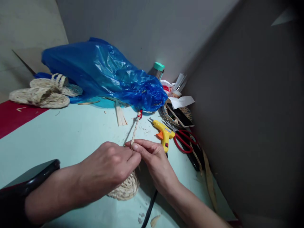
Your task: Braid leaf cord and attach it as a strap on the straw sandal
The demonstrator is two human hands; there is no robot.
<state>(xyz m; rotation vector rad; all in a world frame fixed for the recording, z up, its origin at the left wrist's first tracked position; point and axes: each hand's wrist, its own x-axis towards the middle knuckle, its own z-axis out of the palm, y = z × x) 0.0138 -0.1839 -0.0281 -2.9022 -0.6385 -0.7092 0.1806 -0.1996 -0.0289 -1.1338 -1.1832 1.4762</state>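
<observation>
My left hand (116, 161) and my right hand (152, 155) meet at the middle of the table, both pinching a thin braided straw cord (134, 131). The cord runs away from my fingers up to a red tie (140, 114) beside the blue bag. Below my left hand lies an oval coiled straw sole (127, 187), partly covered by the hand. Just past my right hand rests a yellow glue gun (164, 132) with an orange trigger. Where the fingertips press together, the cord's near end is hidden.
A large blue plastic bag (102, 69) fills the back. Woven straw slippers (45, 93) lie at far left. Red-handled scissors (182, 141), a phone (180, 115) on a woven basket (166, 113) and a bottle (158, 70) stand along the right. A black cable (150, 209) crosses the front.
</observation>
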